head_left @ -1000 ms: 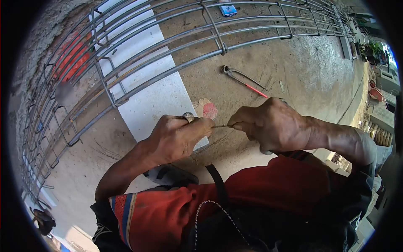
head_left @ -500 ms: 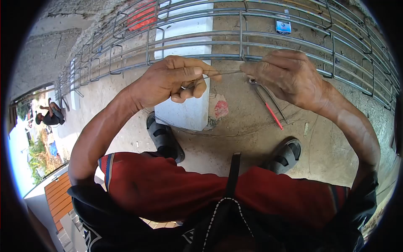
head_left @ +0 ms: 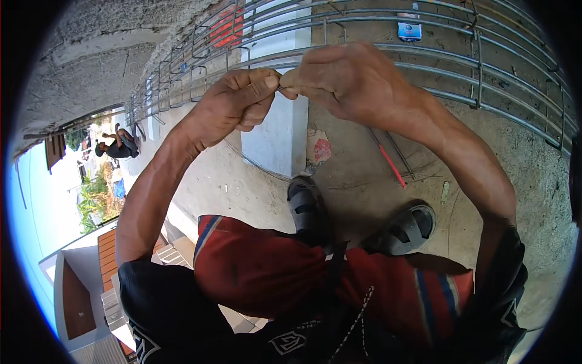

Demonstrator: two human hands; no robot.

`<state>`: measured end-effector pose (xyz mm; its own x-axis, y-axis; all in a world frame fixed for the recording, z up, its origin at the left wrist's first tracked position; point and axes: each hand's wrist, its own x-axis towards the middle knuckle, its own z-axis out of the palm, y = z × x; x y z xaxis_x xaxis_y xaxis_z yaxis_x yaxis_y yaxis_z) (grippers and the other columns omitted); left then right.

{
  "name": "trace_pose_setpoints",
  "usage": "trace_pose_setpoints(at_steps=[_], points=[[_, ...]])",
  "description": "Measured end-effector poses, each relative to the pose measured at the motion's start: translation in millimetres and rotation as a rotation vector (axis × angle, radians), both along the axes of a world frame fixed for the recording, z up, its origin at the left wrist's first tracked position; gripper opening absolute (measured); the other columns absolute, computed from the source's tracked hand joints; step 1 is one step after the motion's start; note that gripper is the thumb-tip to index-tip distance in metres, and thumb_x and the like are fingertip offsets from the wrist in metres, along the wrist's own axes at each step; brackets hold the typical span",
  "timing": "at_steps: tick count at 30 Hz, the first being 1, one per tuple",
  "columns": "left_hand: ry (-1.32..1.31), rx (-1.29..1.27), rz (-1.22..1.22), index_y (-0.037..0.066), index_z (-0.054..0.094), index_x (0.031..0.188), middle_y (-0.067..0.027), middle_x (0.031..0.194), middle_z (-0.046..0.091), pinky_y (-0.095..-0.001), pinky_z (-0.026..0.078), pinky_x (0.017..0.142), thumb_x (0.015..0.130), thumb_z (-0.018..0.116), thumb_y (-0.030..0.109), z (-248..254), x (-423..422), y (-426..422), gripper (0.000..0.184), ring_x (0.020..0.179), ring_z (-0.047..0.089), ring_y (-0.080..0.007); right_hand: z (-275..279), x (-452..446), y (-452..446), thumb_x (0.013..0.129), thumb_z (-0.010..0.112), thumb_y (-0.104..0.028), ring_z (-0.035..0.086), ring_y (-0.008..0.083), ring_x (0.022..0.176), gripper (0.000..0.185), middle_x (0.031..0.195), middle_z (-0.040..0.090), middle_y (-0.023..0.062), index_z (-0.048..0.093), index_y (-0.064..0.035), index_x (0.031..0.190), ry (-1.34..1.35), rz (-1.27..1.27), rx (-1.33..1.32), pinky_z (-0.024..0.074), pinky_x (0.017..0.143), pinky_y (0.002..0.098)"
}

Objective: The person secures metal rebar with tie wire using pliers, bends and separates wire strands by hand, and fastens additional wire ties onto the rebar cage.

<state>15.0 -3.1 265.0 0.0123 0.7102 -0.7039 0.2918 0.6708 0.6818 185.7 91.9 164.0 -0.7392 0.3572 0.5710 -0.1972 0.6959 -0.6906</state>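
My left hand (head_left: 239, 102) is closed in a pinch, thumb over forefinger, on a thin wire (head_left: 281, 89). My right hand (head_left: 357, 82) meets it fingertip to fingertip, also pinching the wire; only a tiny bit of it shows between them. Both hands are held up in front of a long cage of steel reinforcing bars (head_left: 479, 73), covering part of it. Below my right forearm, pincers with a red handle (head_left: 393, 165) lie on the concrete floor, their head hidden by the arm.
A pale slab (head_left: 276, 142) runs under the cage. My sandalled feet (head_left: 306, 203) stand near its end. A blue and white packet (head_left: 410, 31) and a red object (head_left: 226, 27) lie beyond the bars. Another person (head_left: 118, 145) sits far off at the left.
My hands have come together, the right one moving left, so the stretch of wire between them is much shorter. My left foot has shifted right, closer to the other foot.
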Motion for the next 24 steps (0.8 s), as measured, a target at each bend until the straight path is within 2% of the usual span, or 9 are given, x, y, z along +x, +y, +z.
trace_pose_setpoints(at_steps=[5,11,12,14,15,18,19,22,24], points=[[0.103,0.151,-0.244,0.002,0.060,0.090,0.0062,0.050,0.029,-0.0236,0.021,0.042,0.097,0.041,0.032,1,2,-1,0.037,0.044,0.021,-0.0050,0,9,-1,0.077,0.061,-0.016,0.060,0.0253,0.063,0.010,0.069,0.062,0.0100,0.066,-0.0074,0.079,0.108,0.046,-0.141,0.0473,0.060,0.0369],[-0.129,0.209,-0.148,0.002,0.053,0.086,0.0050,0.048,0.029,-0.0203,0.021,0.037,0.098,0.040,0.028,-8,5,7,0.031,0.039,0.024,-0.0038,2,31,14,0.085,0.054,-0.015,0.060,0.0217,0.062,0.013,0.067,0.061,0.0086,0.064,-0.0073,0.089,0.218,-0.322,0.758,0.0481,0.059,0.0340],[-0.179,0.278,-0.241,0.000,0.054,0.091,0.0045,0.048,0.032,-0.0199,0.022,0.038,0.098,0.040,0.026,-17,-5,8,0.030,0.039,0.026,-0.0035,13,36,15,0.085,0.056,-0.016,0.059,0.0206,0.059,0.011,0.065,0.059,0.0079,0.061,-0.0064,0.086,0.077,-0.272,0.722,0.0479,0.056,0.0350],[0.107,0.443,-0.425,0.000,0.056,0.096,0.0049,0.049,0.034,-0.0193,0.025,0.038,0.098,0.039,0.026,-17,-6,4,0.031,0.041,0.031,-0.0029,27,40,18,0.086,0.056,-0.015,0.056,0.0190,0.053,0.011,0.062,0.057,0.0068,0.057,-0.0045,0.082,-0.119,-0.147,0.584,0.0460,0.049,0.0344],[0.229,0.604,-0.478,0.003,0.060,0.099,-0.0014,0.055,0.051,-0.0201,0.028,0.040,0.095,0.045,0.020,-21,-10,2,0.023,0.042,0.036,-0.0066,26,39,19,0.087,0.055,-0.013,0.054,0.0185,0.050,0.012,0.060,0.056,0.0065,0.056,-0.0037,0.080,-0.174,-0.072,0.470,0.0443,0.046,0.0328],[0.814,1.248,-0.828,0.006,0.062,0.098,-0.0063,0.074,0.064,-0.0231,0.033,0.041,0.090,0.052,0.013,-56,-36,6,0.015,0.044,0.045,-0.0126,42,37,8,0.087,0.056,-0.010,0.050,0.0168,0.043,0.012,0.056,0.055,0.0060,0.058,-0.0022,0.078,-0.400,0.153,0.015,0.0404,0.041,0.0295],[0.943,1.033,-0.882,0.006,0.061,0.100,-0.0077,0.091,0.066,-0.0262,0.039,0.047,0.086,0.055,0.007,-51,-36,-1,0.015,0.053,0.055,-0.0165,49,35,5,0.087,0.056,-0.010,0.049,0.0162,0.042,0.012,0.055,0.055,0.0059,0.059,-0.0019,0.078,-0.466,0.215,-0.134,0.0393,0.041,0.0288],[1.007,1.246,-0.917,0.004,0.060,0.098,-0.0095,0.085,0.066,-0.0283,0.039,0.047,0.088,0.054,0.010,-45,-39,-7,0.014,0.052,0.054,-0.0175,76,28,5,0.086,0.058,-0.009,0.051,0.0144,0.042,0.009,0.055,0.057,0.0058,0.062,-0.0015,0.081,-0.559,0.180,-0.218,0.0383,0.039,0.0275],[0.681,1.228,-0.711,0.001,0.060,0.096,-0.0102,0.080,0.065,-0.0279,0.031,0.044,0.092,0.050,0.015,-53,-50,1,0.017,0.047,0.045,-0.0139,94,16,1,0.084,0.060,-0.009,0.054,0.0140,0.045,0.008,0.056,0.058,0.0059,0.063,-0.0020,0.084,-0.596,0.025,0.161,0.0400,0.039,0.0271]])
